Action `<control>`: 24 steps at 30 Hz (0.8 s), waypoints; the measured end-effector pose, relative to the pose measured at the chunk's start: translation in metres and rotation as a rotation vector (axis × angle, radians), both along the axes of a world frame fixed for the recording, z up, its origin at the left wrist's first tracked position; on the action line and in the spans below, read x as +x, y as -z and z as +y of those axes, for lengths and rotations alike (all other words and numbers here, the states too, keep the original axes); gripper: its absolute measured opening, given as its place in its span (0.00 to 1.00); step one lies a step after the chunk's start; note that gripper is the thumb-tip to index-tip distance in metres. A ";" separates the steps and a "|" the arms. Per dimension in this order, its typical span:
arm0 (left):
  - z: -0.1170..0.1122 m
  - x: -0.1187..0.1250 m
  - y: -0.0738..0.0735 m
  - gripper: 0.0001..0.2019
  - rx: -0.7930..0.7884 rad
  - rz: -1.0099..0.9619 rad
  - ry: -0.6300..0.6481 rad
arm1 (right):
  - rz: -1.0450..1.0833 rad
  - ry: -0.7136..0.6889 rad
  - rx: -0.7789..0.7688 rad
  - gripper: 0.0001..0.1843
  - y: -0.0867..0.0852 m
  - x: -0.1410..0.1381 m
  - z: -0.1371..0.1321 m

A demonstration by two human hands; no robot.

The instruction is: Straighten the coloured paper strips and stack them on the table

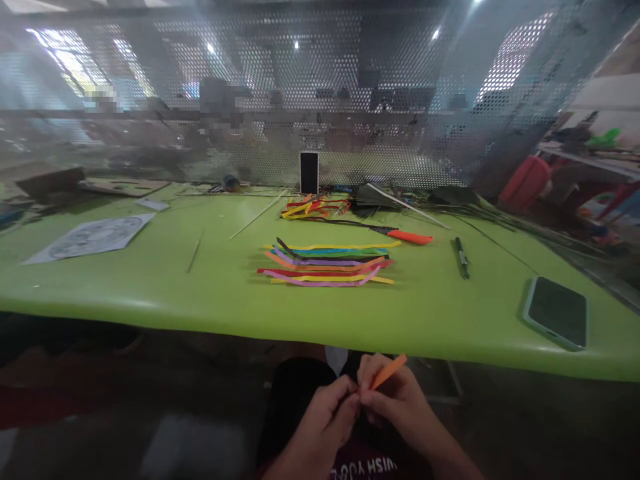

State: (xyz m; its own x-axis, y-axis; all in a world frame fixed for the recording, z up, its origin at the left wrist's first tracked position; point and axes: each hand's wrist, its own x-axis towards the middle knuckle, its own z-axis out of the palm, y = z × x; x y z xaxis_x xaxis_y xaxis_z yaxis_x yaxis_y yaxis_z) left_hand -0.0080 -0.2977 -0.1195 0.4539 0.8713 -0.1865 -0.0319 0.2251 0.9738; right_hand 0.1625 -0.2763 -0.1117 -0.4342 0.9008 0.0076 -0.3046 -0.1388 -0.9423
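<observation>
Both my hands are held together in front of my lap, below the table's front edge. An orange paper strip (389, 372) sticks up to the right out of the pinched fingers of my right hand (393, 397). My left hand (334, 415) is closed too, its thumb and forefinger pressed together at the strip's lower end, which the fingers mostly hide. On the table ahead lies a row of several coloured strips (327, 263), in yellow, blue, green, black, purple, orange, red and pink, some with bent ends.
Behind the row are a tangle of red and yellow strips (313, 208) and scissors with orange handles (410, 237). A pen (461, 258) and a phone (557, 313) lie right. A printed sheet (93, 237) lies left. A dark upright device (309, 173) stands before the mesh screen (250, 140).
</observation>
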 end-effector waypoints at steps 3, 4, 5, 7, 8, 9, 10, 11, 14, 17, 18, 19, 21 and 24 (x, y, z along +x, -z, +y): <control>0.003 0.000 -0.002 0.27 -0.005 0.039 -0.050 | -0.038 0.093 -0.059 0.15 0.004 -0.009 -0.002; 0.004 0.001 -0.003 0.27 -0.003 0.036 -0.065 | -0.059 0.123 -0.064 0.15 0.005 -0.012 -0.003; 0.004 0.002 -0.003 0.27 0.004 0.029 -0.079 | -0.085 0.153 -0.065 0.17 0.004 -0.014 -0.004; 0.004 0.003 -0.004 0.27 0.043 0.040 -0.107 | -0.147 0.202 -0.060 0.19 0.002 -0.016 -0.006; 0.004 0.004 -0.004 0.26 0.068 0.063 -0.123 | -0.178 0.222 -0.053 0.20 -0.001 -0.017 -0.007; 0.004 0.005 -0.004 0.26 0.093 0.091 -0.140 | -0.203 0.240 -0.041 0.20 -0.003 -0.017 -0.008; 0.003 0.006 -0.003 0.26 0.113 0.118 -0.154 | -0.223 0.256 -0.029 0.19 -0.005 -0.018 -0.009; 0.002 0.006 -0.003 0.26 0.127 0.138 -0.165 | -0.237 0.267 -0.017 0.19 -0.007 -0.017 -0.009; 0.001 0.008 -0.001 0.28 0.137 0.145 -0.161 | -0.244 0.299 0.039 0.18 -0.009 -0.017 -0.009; 0.001 0.009 -0.001 0.28 0.113 0.134 -0.152 | -0.249 0.311 0.062 0.17 -0.009 -0.018 -0.007; 0.001 0.009 -0.001 0.27 0.108 0.137 -0.157 | -0.255 0.310 0.057 0.17 -0.009 -0.017 -0.007; 0.000 0.009 -0.001 0.27 0.106 0.141 -0.161 | -0.261 0.305 0.048 0.18 -0.010 -0.017 -0.006; 0.000 0.009 -0.003 0.25 0.121 0.141 -0.147 | -0.270 0.317 0.013 0.18 -0.012 -0.014 -0.005; 0.000 0.008 -0.005 0.23 0.171 0.165 -0.099 | -0.299 0.382 -0.074 0.19 -0.019 -0.007 -0.003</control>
State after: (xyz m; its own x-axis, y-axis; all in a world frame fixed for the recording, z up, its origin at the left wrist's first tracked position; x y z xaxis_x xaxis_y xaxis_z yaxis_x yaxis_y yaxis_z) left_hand -0.0002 -0.2974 -0.1146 0.3402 0.9353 -0.0969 0.1171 0.0601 0.9913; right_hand 0.1551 -0.2796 -0.0928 -0.0462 0.9895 -0.1372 -0.0648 -0.1400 -0.9880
